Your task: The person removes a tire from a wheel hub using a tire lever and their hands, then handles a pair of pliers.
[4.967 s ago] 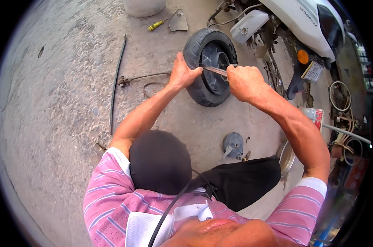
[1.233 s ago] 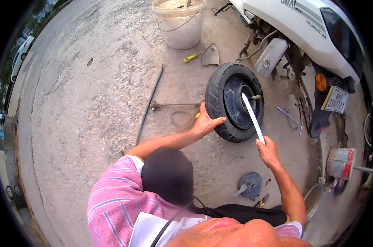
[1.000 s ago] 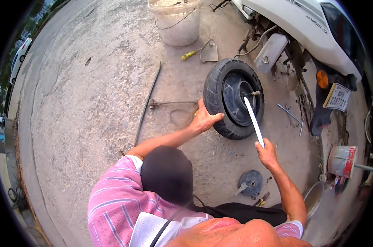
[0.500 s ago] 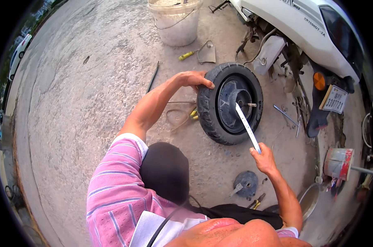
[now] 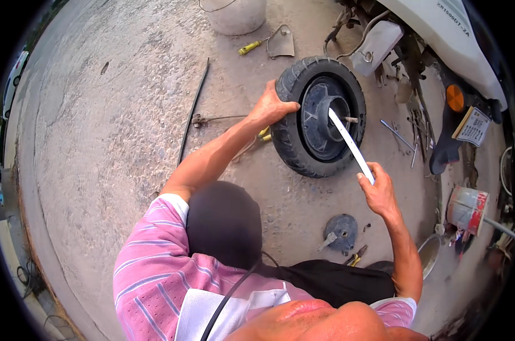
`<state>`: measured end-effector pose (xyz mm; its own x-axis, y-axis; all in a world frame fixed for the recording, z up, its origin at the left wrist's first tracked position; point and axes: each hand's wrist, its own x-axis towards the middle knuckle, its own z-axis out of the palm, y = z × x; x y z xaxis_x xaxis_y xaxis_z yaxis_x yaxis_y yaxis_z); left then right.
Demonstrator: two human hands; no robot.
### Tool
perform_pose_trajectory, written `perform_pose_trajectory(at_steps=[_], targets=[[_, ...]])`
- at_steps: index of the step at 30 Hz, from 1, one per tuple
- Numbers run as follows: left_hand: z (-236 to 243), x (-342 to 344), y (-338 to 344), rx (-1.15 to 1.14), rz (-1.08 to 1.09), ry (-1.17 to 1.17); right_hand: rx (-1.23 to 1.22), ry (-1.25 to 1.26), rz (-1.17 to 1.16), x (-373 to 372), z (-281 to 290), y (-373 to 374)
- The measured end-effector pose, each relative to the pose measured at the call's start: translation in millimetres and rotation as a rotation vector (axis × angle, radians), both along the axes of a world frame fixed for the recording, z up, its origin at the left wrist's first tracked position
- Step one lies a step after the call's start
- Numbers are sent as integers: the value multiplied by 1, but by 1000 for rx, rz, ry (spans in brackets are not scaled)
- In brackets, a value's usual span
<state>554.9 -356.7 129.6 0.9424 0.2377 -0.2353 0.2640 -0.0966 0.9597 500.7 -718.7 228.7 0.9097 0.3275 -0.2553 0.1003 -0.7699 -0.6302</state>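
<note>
A motor-scooter wheel with a black tyre stands tilted on the ground, its open hub facing me. My left hand grips the tyre's upper left, thumb on the sidewall and fingers over the tread. In my right hand is the lower end of a long, flat white strip, pinched by thumb and fingers. Its far end reaches into the hub drum, beside the short axle. What the tip touches inside cannot be made out.
A round brake plate and yellow-handled pliers lie near my legs. Left of the wheel is a dark rod. Beyond are a yellow-handled screwdriver and a bucket. A white scooter stands at right, loose tools below.
The view has shifted, so the wheel and surroundings sit higher in the picture. Both hands keep their holds; the white strip still reaches into the hub and looks slightly more curved.
</note>
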Motion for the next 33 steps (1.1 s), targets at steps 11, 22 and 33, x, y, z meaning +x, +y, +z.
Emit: perform_pose_trajectory(at_steps=[11,22,33], targets=[[-4,1,8,124,22,-28,-319,-113,150,33,111,45],[5,1,14,184,-8,33,-646,-117,474,78,168,172],[-3,5,21,208,-32,48,-1331,-203,854,107,175,322]])
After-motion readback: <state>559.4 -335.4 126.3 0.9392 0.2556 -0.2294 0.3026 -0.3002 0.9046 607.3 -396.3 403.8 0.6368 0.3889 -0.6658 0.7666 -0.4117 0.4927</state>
